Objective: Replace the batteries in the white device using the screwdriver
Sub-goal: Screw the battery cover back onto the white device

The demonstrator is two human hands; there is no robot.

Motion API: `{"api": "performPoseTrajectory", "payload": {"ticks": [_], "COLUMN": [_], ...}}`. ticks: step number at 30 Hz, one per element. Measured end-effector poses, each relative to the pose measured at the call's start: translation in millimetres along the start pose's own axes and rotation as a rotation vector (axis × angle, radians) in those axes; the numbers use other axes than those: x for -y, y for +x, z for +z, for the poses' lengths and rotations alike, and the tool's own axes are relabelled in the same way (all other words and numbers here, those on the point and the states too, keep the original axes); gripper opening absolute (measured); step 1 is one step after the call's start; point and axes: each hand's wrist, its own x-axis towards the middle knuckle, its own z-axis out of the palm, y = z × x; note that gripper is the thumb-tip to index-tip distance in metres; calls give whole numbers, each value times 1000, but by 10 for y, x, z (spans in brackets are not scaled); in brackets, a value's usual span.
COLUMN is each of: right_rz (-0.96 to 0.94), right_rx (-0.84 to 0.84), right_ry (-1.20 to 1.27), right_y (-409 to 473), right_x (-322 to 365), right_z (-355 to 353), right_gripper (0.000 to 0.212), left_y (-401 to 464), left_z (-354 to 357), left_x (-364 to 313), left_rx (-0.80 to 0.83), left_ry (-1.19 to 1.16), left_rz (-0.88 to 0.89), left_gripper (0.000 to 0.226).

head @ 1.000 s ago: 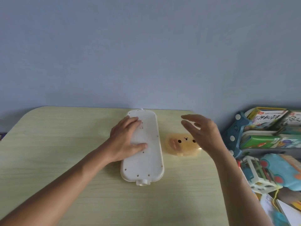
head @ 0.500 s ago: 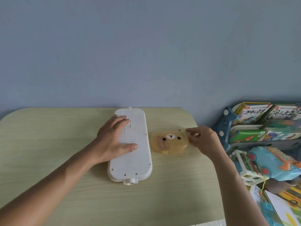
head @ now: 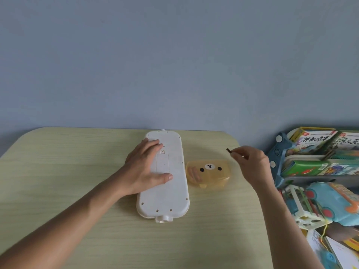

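Note:
The white device (head: 165, 195) lies back-side up in the middle of the table, its long axis pointing away from me. A rectangular battery cover (head: 162, 163) shows on its upper half. My left hand (head: 144, 166) rests flat on the device's left side, fingers near the cover and thumb across its lower edge. My right hand (head: 250, 164) hovers above the table to the right, fingers pinched on a small dark tool (head: 228, 150), apparently the screwdriver; only its short tip sticks out to the left. No batteries are visible.
A translucent orange bear-face box (head: 208, 172), lid closed, sits just right of the device. The pale wooden table (head: 68, 162) ends at the blue wall behind. Books (head: 310, 141) and plastic toys (head: 330, 200) are piled beyond the table's right edge.
My right hand left the bear box's right edge and rose slightly, now pinching the dark tool. My left hand stays flat on the device.

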Motion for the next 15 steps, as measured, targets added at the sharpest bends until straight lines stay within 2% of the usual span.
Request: {"api": "performPoseTrajectory", "payload": {"ticks": [4, 9, 12, 15], "right_rz": [-106, -83, -56, -52], "right_rx": [-59, 207, 320, 353], "right_ry": [281, 708, 777, 830], "right_y": [18, -105, -157, -189], "right_x": [458, 1127, 1301, 1367], "right_z": [-63, 190, 500, 765], "right_gripper": [11, 17, 12, 11], "left_y": [-7, -12, -9, 5], "left_z": [1, -23, -8, 13], "left_x": [0, -29, -39, -36], "left_rx": [11, 29, -5, -26], "left_ry": [-9, 14, 8, -10], "left_rz": [-13, -33, -33, -45], "left_gripper": [114, 115, 120, 120]}}
